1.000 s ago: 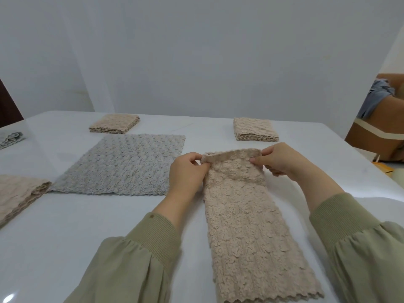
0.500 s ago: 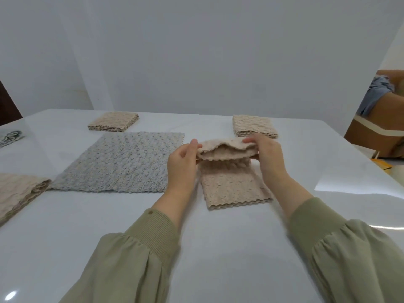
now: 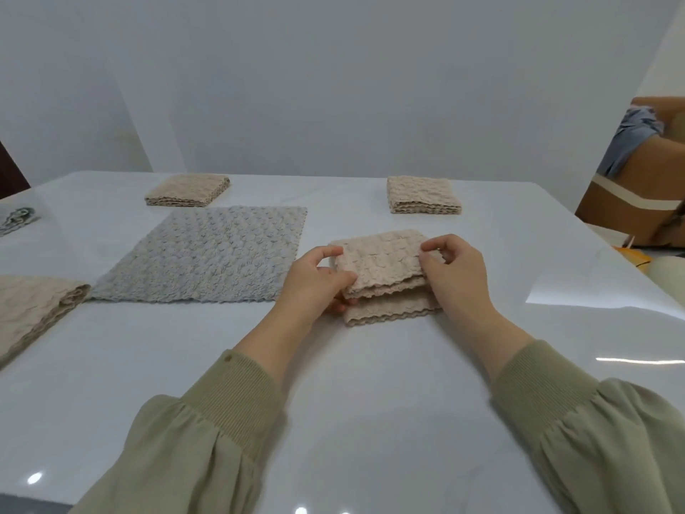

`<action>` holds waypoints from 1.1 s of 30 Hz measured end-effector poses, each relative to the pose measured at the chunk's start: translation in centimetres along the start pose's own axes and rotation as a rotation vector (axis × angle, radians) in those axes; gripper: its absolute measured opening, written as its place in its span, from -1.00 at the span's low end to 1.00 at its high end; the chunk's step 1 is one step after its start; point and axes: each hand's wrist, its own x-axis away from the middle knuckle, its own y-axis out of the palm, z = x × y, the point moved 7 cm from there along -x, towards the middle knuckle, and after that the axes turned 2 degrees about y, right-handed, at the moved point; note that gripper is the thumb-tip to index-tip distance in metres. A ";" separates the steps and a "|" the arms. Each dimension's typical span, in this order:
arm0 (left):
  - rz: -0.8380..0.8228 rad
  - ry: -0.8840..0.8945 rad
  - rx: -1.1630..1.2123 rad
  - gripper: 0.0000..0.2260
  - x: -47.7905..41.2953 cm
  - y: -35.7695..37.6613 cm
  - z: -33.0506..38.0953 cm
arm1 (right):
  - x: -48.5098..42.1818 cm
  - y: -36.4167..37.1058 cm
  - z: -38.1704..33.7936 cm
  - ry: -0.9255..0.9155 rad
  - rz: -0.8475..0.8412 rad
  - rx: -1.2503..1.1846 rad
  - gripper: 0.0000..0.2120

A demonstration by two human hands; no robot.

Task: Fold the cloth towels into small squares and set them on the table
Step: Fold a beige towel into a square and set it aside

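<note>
A beige textured towel (image 3: 383, 261) lies folded over on itself in the middle of the white table (image 3: 333, 383). Its upper layer stops short of the lower scalloped edge. My left hand (image 3: 315, 278) pinches the towel's left side, thumb on top. My right hand (image 3: 454, 272) pinches its right side. A grey towel (image 3: 207, 259) lies flat and unfolded to the left. Two folded beige squares rest farther back, one at the back left (image 3: 187, 189) and one at the back right (image 3: 422, 194). Another folded beige towel (image 3: 31, 313) sits at the left edge.
A small dark object (image 3: 16, 218) lies at the far left of the table. Cardboard boxes (image 3: 637, 187) with grey cloth on them stand beyond the table's right side. A white wall closes the back.
The long beige strip has been folded in half: both hands brought the far end toward me and laid it down over the near half. The towel is now a short rectangle.
</note>
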 end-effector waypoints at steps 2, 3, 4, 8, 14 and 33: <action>-0.026 0.009 -0.052 -0.64 0.4 0.0 -0.1 | 0.4 -0.4 0.3 0.012 -0.026 0.037 -0.92; -0.034 0.014 -0.073 -0.63 0.4 0.0 -0.2 | 0.6 -0.5 0.5 0.024 -0.040 0.038 -0.93; -0.043 0.024 -0.096 -0.62 0.4 0.0 -0.2 | 0.7 -0.5 0.7 0.036 -0.052 0.039 -0.93; -0.073 0.058 -0.202 -0.58 0.4 0.2 0.0 | 0.8 -0.4 0.6 0.039 -0.083 0.087 -0.88; -0.075 0.073 -0.303 -0.53 0.1 -0.1 0.1 | 0.9 -0.3 0.4 0.024 -0.099 0.151 -0.88; -0.007 0.886 -0.858 -0.85 2.2 2.4 3.1 | 1.4 -0.5 0.3 -0.161 -0.208 0.336 -0.87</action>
